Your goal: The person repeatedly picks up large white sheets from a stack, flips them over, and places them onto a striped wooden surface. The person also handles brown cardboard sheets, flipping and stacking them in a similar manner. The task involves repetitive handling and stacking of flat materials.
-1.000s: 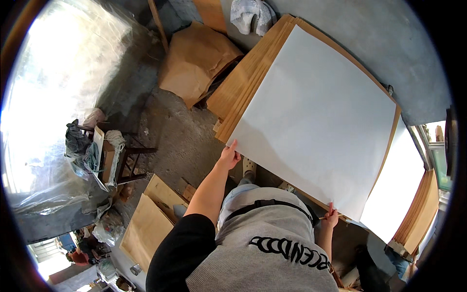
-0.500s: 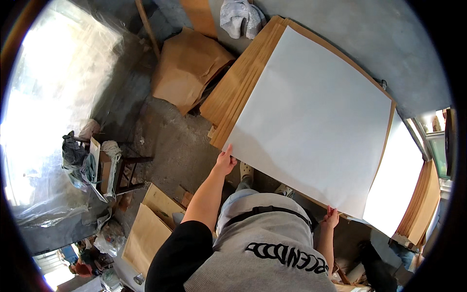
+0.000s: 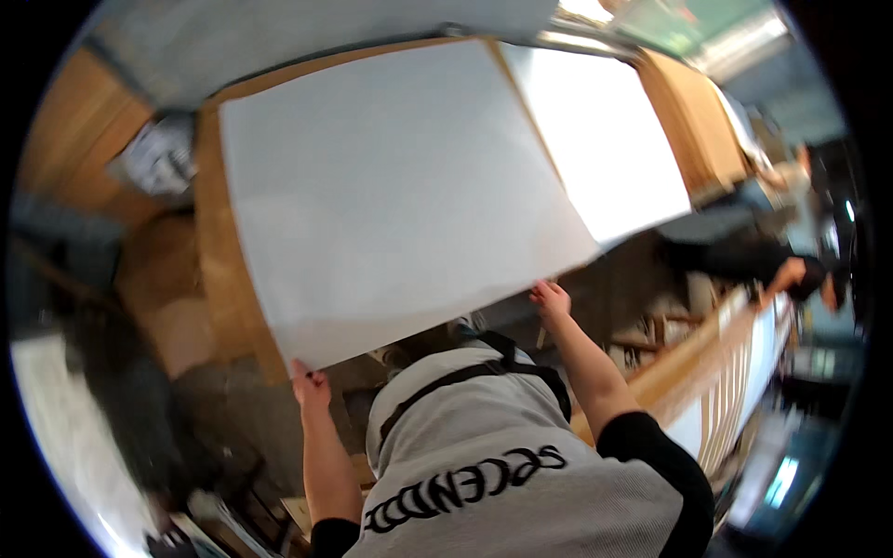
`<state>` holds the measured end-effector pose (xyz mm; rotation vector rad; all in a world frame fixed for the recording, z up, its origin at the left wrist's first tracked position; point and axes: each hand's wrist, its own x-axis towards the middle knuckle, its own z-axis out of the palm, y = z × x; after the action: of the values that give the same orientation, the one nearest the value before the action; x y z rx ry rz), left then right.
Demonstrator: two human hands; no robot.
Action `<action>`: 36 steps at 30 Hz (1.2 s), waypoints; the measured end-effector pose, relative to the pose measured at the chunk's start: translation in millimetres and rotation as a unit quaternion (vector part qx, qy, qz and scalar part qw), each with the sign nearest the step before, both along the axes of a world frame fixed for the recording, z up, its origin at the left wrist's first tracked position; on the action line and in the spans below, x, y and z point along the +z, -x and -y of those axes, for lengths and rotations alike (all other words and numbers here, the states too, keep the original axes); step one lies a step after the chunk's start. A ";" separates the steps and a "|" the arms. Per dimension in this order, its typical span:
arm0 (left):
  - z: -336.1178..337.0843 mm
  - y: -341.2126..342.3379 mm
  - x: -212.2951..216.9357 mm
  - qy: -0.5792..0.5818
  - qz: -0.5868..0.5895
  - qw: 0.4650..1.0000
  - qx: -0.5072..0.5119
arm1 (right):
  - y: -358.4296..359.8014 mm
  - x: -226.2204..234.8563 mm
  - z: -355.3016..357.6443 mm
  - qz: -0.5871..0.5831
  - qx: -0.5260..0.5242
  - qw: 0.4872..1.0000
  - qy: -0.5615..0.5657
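A large white sheet (image 3: 400,195) lies on a stack of brown boards (image 3: 213,232). Its near left corner is pinched in my left hand (image 3: 313,387), thumb over the edge. Toward the sheet's near right corner, my right hand (image 3: 551,299) grips the front edge with its fingers curled. The board edges show along the sheet's left and far sides. Beyond its right edge lies a second white sheet (image 3: 595,139), brightly lit and touched by neither hand.
Another stack of brown boards (image 3: 693,116) stands at the far right. A person in dark clothes (image 3: 726,260) works to the right by a long wooden rack (image 3: 726,372). Crumpled cloth (image 3: 160,156) lies at left. A grey wall (image 3: 307,37) runs behind the stack.
My view has swung to the right, bringing the person and the wooden rack into sight. Both hands still hold the white sheet's near edge.
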<state>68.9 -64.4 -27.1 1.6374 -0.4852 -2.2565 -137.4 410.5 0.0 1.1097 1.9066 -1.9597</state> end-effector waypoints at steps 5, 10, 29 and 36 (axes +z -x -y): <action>-1.6 4.6 4.3 0.019 0.020 0.999 -0.027 | -13.2 14.7 -12.9 0.052 0.010 0.999 -0.009; 8.4 -7.4 -12.1 0.026 0.013 0.998 -0.053 | -24.1 28.0 -22.7 0.069 -0.079 0.991 -0.086; 5.5 6.4 8.9 0.006 0.059 0.996 -0.068 | 4.6 -9.4 -20.6 -0.067 -0.231 0.968 -0.066; 11.8 -3.1 -5.4 0.013 0.055 0.996 -0.064 | 9.3 0.1 -19.1 -0.012 -0.236 0.971 -0.046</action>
<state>72.1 -76.2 -32.5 1.7704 -0.6619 -2.2461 -146.7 429.6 0.1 1.7044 1.8913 -2.1280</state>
